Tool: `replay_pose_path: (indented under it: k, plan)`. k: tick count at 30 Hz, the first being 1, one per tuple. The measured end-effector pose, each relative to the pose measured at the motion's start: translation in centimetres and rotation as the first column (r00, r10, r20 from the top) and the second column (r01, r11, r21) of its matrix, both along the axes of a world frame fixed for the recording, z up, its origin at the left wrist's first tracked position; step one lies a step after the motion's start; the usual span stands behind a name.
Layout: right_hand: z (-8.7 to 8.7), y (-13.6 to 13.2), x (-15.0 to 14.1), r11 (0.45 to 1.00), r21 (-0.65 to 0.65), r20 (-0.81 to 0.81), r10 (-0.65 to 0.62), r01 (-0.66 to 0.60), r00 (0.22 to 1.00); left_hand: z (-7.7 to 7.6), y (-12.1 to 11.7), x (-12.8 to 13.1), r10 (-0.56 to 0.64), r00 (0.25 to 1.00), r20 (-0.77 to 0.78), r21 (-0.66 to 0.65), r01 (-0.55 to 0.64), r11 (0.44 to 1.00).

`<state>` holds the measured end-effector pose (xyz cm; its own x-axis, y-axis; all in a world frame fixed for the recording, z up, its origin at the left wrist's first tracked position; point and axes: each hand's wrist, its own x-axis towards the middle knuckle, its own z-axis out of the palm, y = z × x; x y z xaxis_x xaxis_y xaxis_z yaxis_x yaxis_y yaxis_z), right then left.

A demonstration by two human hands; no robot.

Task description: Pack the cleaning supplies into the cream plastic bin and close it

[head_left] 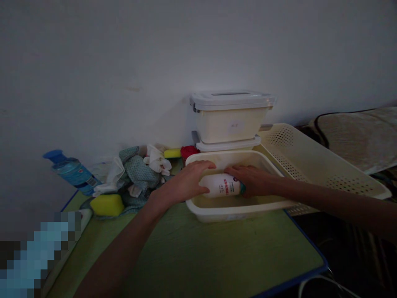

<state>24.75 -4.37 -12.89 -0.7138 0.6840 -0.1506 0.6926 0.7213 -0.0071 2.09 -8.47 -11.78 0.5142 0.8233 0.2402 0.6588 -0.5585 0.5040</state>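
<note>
A white bottle point(219, 185) with red lettering and a teal cap lies on its side inside a cream plastic tub point(214, 214). My right hand point(254, 179) reaches into the tub and is closed over the bottle's cap end, its fingers partly hidden. At the other end, my left hand point(189, 179) reaches over the tub's left rim with thumb and fingers spread apart. Its thumb tip is close to the bottle; whether it touches I cannot tell. The tub rests on a green table point(217, 248) with a blue edge.
Behind the tub stands a lidded box point(231, 124) on another lid. To the right lies a long perforated basket point(313, 159). On the left are a blue bottle point(77, 174), a yellow sponge point(107, 205), a crumpled grey-green cloth point(141, 167) and a red item point(188, 153).
</note>
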Motion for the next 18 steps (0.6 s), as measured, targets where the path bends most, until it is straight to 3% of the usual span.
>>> replay_pose_path:
  k: [9, 18]
  plan:
    - [-0.7, 0.2, -0.3, 0.999, -0.048, -0.025, 0.001, -0.002, 1.000, -0.3, 0.2, -0.1, -0.019, 1.000, 0.004, 0.007, 0.019, 1.000]
    - [-1.1, 0.5, -0.1, 1.000, -0.010, 0.015, -0.003, 0.003, 1.000, -0.4, 0.2, -0.1, -0.033, 0.999, 0.012, 0.011, 0.033, 0.999]
